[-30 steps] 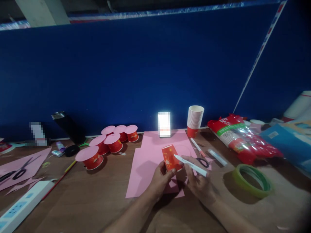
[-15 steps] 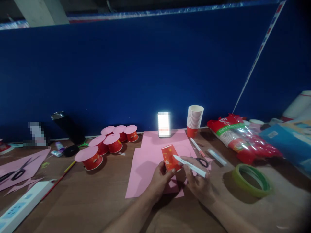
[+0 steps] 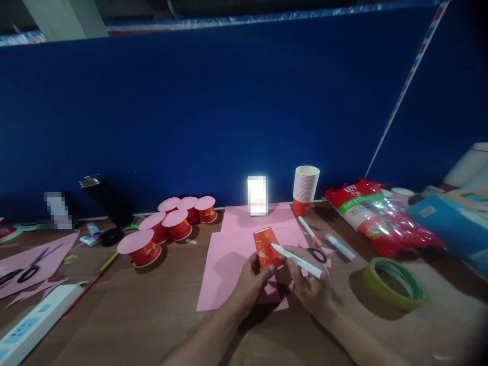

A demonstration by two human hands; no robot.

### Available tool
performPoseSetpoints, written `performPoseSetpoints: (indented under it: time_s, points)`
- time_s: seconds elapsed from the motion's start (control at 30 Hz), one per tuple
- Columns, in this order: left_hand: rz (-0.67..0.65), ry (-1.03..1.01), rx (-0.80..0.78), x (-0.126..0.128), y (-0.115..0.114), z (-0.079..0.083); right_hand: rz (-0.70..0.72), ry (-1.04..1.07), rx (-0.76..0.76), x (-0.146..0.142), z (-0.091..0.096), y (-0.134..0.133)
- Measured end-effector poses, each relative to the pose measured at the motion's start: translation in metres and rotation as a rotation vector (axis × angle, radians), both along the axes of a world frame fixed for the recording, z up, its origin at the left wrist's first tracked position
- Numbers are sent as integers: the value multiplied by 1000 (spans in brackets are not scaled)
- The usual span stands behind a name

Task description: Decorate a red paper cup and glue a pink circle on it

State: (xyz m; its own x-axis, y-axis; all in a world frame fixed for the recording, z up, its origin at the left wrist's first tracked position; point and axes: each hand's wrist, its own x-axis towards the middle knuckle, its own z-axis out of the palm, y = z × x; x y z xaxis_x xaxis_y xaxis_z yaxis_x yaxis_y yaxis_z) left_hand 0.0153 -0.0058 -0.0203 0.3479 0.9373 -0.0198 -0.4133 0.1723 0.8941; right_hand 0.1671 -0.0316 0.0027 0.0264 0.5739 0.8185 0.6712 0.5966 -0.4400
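My left hand [image 3: 253, 284] is closed around the lower part of a red paper cup [image 3: 266, 245], holding it tilted above the pink paper [image 3: 224, 264]. A white marker [image 3: 299, 261] is gripped in my right hand [image 3: 310, 290], its tip pointing left against or very near the cup's side; contact cannot be told for sure. Just beyond my right hand lie the dark handles of a pair of scissors [image 3: 319, 255]. My hands hide part of the cup's base and the paper beneath.
Several red cups with pink paper discs [image 3: 175, 218] stand left. Behind are a bright phone-like screen [image 3: 257, 196] and a stack of paper cups [image 3: 306, 185]. A roll of tape [image 3: 415, 300] and a red cup package [image 3: 366, 208] are right; a power strip [image 3: 49, 300] lies front left.
Almost nothing differs. The marker in my right hand has shifted very slightly, while my left hand and the cup stay in place.
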Motion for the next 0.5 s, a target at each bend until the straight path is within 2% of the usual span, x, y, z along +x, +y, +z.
performPoseSetpoints:
  time_s: [0.5]
  points:
    - [-10, -14, 26, 1, 1, -2, 61, 32, -81, 0, 0, 0]
